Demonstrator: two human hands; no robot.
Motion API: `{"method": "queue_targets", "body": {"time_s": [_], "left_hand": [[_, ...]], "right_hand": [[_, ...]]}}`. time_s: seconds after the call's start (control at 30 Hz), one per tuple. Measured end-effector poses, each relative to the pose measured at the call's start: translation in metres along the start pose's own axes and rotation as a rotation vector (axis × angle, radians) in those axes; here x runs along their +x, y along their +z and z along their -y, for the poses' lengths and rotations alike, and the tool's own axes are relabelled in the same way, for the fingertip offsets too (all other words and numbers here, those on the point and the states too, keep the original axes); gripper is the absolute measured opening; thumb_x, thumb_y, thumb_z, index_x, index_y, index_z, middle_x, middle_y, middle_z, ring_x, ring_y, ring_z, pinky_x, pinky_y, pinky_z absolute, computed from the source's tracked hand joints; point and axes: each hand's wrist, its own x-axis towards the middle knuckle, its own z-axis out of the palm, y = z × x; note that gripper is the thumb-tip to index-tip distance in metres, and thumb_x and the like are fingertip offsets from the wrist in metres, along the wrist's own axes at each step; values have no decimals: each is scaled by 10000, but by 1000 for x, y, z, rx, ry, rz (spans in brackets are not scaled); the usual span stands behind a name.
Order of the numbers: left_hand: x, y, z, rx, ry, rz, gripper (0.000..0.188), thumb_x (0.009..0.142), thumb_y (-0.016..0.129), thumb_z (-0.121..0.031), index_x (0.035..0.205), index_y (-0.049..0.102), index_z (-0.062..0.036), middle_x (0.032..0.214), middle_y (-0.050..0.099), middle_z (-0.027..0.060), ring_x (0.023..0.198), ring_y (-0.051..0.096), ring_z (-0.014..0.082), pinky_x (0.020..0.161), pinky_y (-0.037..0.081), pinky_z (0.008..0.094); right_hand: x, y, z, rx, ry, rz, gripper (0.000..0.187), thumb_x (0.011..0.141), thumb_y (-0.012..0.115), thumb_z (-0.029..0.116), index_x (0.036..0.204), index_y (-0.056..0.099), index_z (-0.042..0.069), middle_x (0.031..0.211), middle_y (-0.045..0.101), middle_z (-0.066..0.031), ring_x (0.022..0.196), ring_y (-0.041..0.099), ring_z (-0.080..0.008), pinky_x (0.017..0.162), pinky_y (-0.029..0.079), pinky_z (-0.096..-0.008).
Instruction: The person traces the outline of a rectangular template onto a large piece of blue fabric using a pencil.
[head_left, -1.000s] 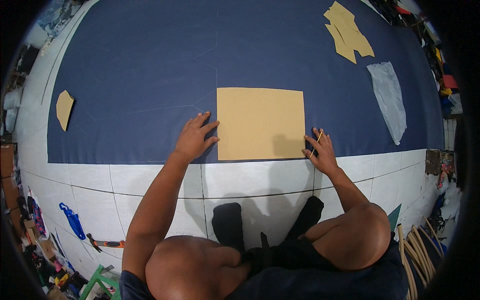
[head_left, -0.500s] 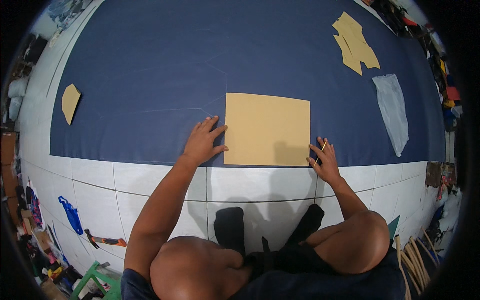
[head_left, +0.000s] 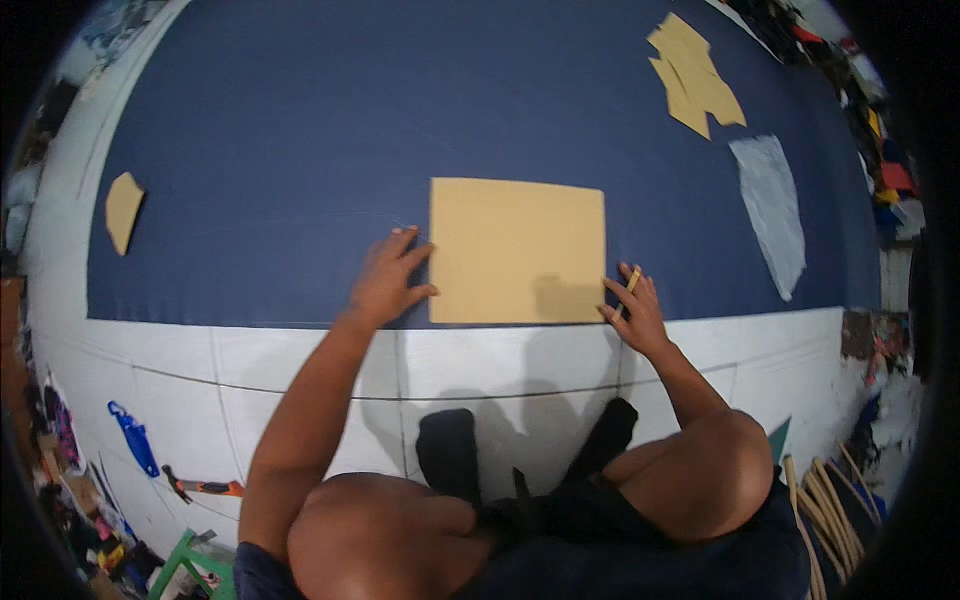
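Observation:
A plain tan rectangle of card or stiff paper (head_left: 515,240) lies flat on a large dark blue sheet (head_left: 270,200), its near edge almost level with the sheet's near edge. My left hand (head_left: 386,282) rests on the blue sheet with fingers spread, thumb and a fingertip touching the card's left edge. At the lower right corner, my right hand (head_left: 640,318) holds a thin yellow pencil (head_left: 632,282) slanting between its fingers. Its thumb and a fingertip reach the card's right edge. The pencil's lower end is partly hidden by the fingers.
Tan cut pieces (head_left: 692,75) and a whitish plastic bag (head_left: 772,210) lie right on the sheet, and a small tan piece (head_left: 123,212) far left. On white tiles sit a hammer (head_left: 215,488), a blue object (head_left: 132,437), a green stool (head_left: 185,565) and several sticks (head_left: 825,510).
The whole view has shifted slightly, so everything appears a little farther left, and it is blurrier. Both hands stay at the card's edges, the pencil still in the right.

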Motion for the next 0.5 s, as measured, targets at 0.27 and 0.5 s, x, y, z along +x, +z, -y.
{"method": "queue_targets", "body": {"time_s": [0.27, 0.5], "left_hand": [[-3, -5, -6, 35, -72, 12, 738, 798, 851, -355, 1455, 566, -178, 1632, 378, 129, 1524, 315, 349, 1241, 276, 499], [-1, -12, -15, 60, -76, 41, 753, 793, 847, -391, 1460, 562, -191, 1631, 383, 114, 1515, 337, 335, 1244, 283, 482]], "right_hand": [[7, -2, 2, -7, 6, 13, 534, 939, 720, 428, 1405, 605, 194, 1606, 396, -172, 1521, 282, -428, 1225, 211, -610], [4, -1, -3, -10, 23, 37, 536, 957, 687, 457, 1433, 583, 234, 1608, 385, -151, 1536, 250, -412, 1244, 180, -602]]}}
